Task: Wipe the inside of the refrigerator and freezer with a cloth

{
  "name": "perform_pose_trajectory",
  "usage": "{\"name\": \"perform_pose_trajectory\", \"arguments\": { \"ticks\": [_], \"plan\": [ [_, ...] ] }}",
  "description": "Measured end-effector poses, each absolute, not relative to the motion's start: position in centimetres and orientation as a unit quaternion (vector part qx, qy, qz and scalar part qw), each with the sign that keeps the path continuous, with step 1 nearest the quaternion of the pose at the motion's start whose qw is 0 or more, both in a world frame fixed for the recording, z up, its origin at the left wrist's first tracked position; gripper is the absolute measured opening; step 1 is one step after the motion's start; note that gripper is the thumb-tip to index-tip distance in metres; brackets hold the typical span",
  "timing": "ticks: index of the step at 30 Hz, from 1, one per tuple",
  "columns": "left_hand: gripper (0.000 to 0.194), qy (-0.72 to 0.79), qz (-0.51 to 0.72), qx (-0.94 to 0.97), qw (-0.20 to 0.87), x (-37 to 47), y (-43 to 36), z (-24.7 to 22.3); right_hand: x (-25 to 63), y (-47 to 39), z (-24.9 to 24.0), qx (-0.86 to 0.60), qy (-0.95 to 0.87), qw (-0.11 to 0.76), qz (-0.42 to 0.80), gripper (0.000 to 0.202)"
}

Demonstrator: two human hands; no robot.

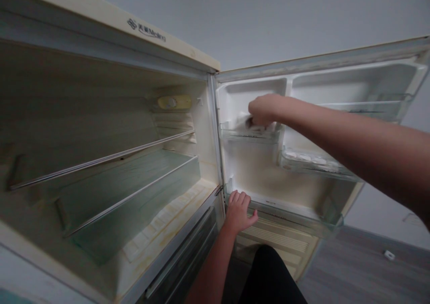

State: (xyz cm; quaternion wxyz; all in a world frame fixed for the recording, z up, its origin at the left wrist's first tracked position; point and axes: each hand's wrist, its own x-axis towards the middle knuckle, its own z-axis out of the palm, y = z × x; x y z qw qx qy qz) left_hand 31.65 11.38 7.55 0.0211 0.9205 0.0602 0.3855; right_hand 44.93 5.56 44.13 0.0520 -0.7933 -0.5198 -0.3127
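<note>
My right hand reaches across to the upper left rack of the fridge door. Its fingers are closed on a whitish, cloth-like thing, blurred and partly hidden, with a dark patch beside it. Lower down, my left hand is open at the hinge end of the clear bottom door rack. Its fingertips lie at the rack's rim and the thumb sticks out to the right; whether they press on it I cannot tell.
To the left stands the open fridge with a glass shelf, a clear drawer and a yellow lamp cover. A right-hand door rack holds white items. My knee is below; a small white object lies on the floor.
</note>
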Motion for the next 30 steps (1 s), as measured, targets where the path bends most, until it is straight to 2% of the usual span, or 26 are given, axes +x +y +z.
{"name": "perform_pose_trajectory", "arguments": {
  "ticks": [4, 8, 13, 19, 27, 30],
  "plan": [
    [0.026, 0.062, 0.387, 0.92, 0.021, 31.7, 11.3, 7.5, 40.2, 5.3, 43.5, -0.76, -0.562, 0.035, -0.326, 0.044],
    [0.027, 0.061, 0.384, 0.921, 0.018, 31.7, 11.4, 7.4, 37.6, 6.1, 39.2, -0.678, -0.653, -0.02, -0.337, 0.035],
    [0.026, 0.066, 0.38, 0.923, 0.011, 31.6, 11.5, 7.5, 39.4, 5.8, 34.7, -0.58, -0.675, -0.048, -0.454, 0.031],
    [0.026, 0.065, 0.38, 0.923, 0.009, 31.5, 11.5, 7.6, 42.4, 1.3, 33.9, -0.542, -0.7, -0.028, -0.464, 0.032],
    [0.024, 0.06, 0.383, 0.922, 0.01, 31.5, 11.3, 7.8, 45.4, -7.2, 33.0, -0.622, -0.684, 0.042, -0.379, 0.048],
    [0.024, 0.059, 0.384, 0.921, 0.012, 31.5, 11.2, 7.8, 46.8, -10.7, 31.7, -0.632, -0.68, 0.093, -0.36, 0.047]
  ]
}}
